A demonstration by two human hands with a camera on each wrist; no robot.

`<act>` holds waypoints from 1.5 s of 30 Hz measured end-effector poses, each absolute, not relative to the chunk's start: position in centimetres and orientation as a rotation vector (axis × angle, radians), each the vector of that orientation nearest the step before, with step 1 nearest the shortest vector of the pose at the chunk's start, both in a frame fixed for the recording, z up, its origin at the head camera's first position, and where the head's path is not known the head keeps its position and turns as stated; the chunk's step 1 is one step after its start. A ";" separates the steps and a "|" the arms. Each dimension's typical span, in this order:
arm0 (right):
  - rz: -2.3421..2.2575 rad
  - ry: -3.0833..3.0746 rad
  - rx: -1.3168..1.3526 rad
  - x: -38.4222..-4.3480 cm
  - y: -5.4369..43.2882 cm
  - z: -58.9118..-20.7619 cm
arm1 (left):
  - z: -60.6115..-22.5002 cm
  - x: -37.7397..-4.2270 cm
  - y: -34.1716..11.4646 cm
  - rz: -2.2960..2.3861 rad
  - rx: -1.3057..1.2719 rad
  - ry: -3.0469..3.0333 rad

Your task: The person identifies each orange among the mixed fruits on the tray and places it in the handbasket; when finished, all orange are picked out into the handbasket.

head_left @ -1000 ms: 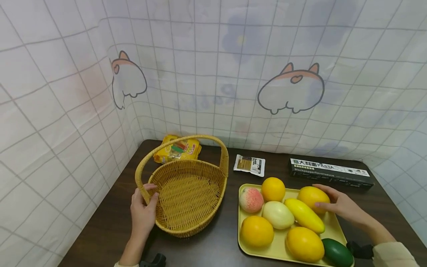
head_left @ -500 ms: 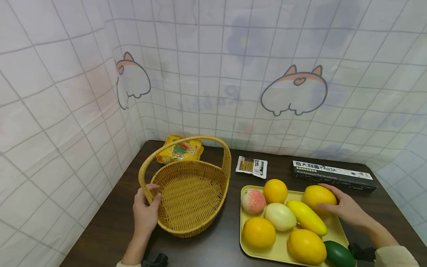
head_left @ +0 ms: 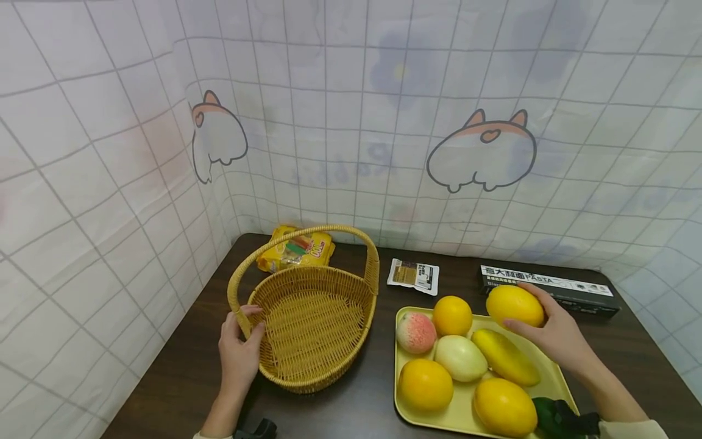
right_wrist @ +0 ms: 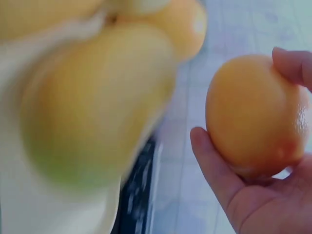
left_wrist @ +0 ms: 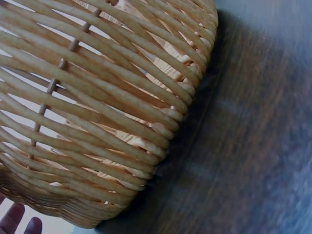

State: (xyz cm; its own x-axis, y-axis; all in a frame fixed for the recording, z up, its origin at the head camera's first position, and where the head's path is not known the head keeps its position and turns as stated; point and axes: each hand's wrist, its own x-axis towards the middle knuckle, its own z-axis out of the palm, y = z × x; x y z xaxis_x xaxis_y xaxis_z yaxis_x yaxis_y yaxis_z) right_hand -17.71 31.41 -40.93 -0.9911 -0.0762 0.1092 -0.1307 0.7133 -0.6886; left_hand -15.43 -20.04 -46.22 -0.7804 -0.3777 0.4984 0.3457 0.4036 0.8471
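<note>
Gripping yellow fruit (head_left: 512,305): right hand (head_left: 556,335); seemingly gripping basket (head_left: 315,332) (grip half hidden): left hand (head_left: 239,349).

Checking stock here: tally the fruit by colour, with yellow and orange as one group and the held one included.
Yellow or orange fruit: 5, one in the right hand
Pale greenish fruit: 1
Dark green fruit: 1
Pink peach: 1
Total: 8

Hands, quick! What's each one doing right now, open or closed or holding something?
Left hand: closed, holding the wicker basket.
Right hand: closed, holding an oval yellow-orange fruit.
</note>
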 end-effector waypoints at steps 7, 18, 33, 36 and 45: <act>1.262 -2.749 0.187 -17.0 27.0 -40.6 | -46.3 -15.2 -20.1 -1.408 0.015 -2.014; 1.237 -2.621 0.349 -15.8 22.6 -38.6 | -47.5 -16.1 -20.5 -1.375 0.016 -2.024; 1.569 -2.548 0.479 -15.8 16.9 -39.2 | -49.9 -17.0 -22.0 -1.372 0.022 -2.041; 1.665 -2.530 0.480 -15.9 15.6 -39.5 | -50.0 -17.0 -22.0 -1.374 0.015 -2.039; 1.837 -2.443 0.511 -15.9 12.3 -39.9 | -49.4 -17.0 -21.5 -1.394 0.015 -2.024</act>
State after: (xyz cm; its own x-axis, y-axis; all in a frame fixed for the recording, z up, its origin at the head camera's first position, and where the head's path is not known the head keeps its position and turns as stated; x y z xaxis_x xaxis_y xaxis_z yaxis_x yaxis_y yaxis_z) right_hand -15.93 12.30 -39.89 -0.9448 -0.2345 0.2287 -0.2848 0.2431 -0.9272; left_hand -17.04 -21.46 -49.45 -0.7749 -0.3673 0.5143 0.3498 0.4285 0.8331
